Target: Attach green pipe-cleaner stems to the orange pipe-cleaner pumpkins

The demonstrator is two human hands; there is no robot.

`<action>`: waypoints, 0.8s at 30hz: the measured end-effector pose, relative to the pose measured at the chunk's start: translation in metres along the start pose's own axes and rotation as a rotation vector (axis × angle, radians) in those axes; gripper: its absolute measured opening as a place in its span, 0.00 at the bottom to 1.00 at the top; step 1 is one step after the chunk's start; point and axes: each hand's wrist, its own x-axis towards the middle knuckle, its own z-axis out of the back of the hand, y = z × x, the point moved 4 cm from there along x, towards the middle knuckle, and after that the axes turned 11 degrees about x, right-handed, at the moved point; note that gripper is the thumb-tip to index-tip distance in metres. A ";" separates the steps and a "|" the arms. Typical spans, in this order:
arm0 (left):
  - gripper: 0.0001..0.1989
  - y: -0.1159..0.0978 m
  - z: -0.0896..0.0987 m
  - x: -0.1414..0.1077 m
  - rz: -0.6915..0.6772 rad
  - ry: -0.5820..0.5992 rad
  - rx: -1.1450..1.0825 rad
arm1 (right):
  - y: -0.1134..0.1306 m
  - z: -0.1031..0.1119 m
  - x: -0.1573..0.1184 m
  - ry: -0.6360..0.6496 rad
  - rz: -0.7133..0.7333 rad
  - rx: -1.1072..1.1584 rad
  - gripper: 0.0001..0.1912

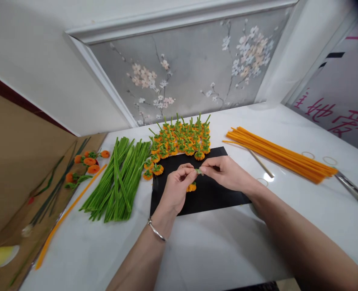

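Observation:
Over a black mat [209,200], my left hand [178,185] and my right hand [224,171] meet fingertip to fingertip. Both are closed in a pinch on a short piece of green chenille stem [199,171], mostly hidden by the fingers. Just under my left fingers an orange chenille flower [192,187] shows in part; whether it is joined to the green piece I cannot tell. Behind the hands, rows of finished-looking orange flowers with green stubs [180,139] stand on the table and the mat's far edge.
A pile of green chenille stems [121,182] lies left, orange stems [282,155] right. Near the orange ones are a metallic rod [260,163], a utility knife [353,188] and rubber bands. Darker orange flowers [90,161] and one orange stem [66,222] lie at far left.

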 end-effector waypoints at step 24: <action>0.06 0.003 0.000 -0.006 0.151 0.104 -0.173 | 0.009 0.003 -0.004 0.101 0.036 -0.008 0.13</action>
